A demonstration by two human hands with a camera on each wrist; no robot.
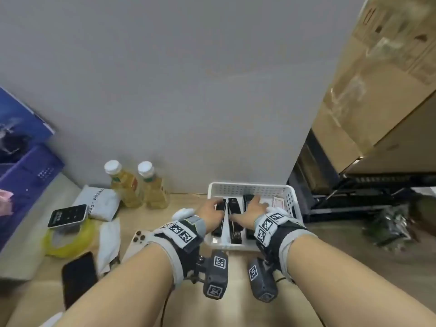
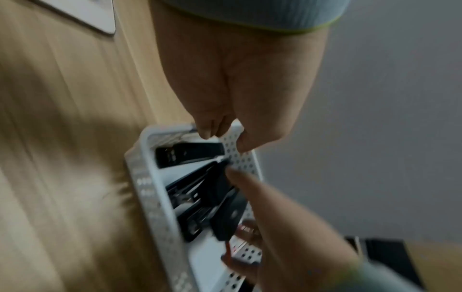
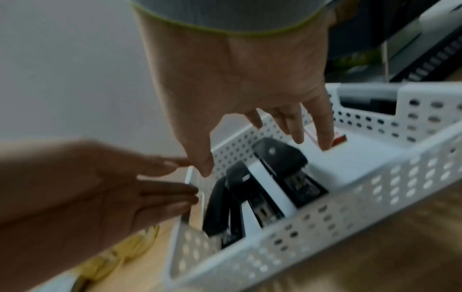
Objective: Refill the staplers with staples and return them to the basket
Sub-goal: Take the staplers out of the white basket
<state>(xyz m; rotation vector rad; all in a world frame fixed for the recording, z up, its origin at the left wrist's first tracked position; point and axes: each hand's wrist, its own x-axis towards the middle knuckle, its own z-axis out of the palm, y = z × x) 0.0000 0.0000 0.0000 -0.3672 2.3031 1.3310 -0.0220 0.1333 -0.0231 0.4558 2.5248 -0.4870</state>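
Note:
A white perforated basket (image 1: 250, 188) stands on the wooden desk against the wall. In it lie three black staplers side by side: left (image 1: 219, 223), middle (image 1: 234, 223) and right (image 1: 247, 199). A pinkish staple box (image 1: 279, 204) sits in its right part. My left hand (image 1: 211, 210) hovers over the left stapler with straight fingers (image 3: 170, 189) at the basket's left wall (image 3: 190, 247). My right hand (image 1: 256, 205) is spread over the right stapler (image 3: 280, 164), and its fingertips (image 3: 325, 144) reach the staple box (image 3: 338, 138). Neither hand grips anything.
Two bottles of yellow liquid (image 1: 139, 185) stand left of the basket by the wall. Phones (image 1: 67, 215) (image 1: 79, 277), a yellow tape roll (image 1: 68, 244) and white packets (image 1: 101, 204) crowd the left of the desk. Cardboard boxes (image 1: 377, 90) rise on the right.

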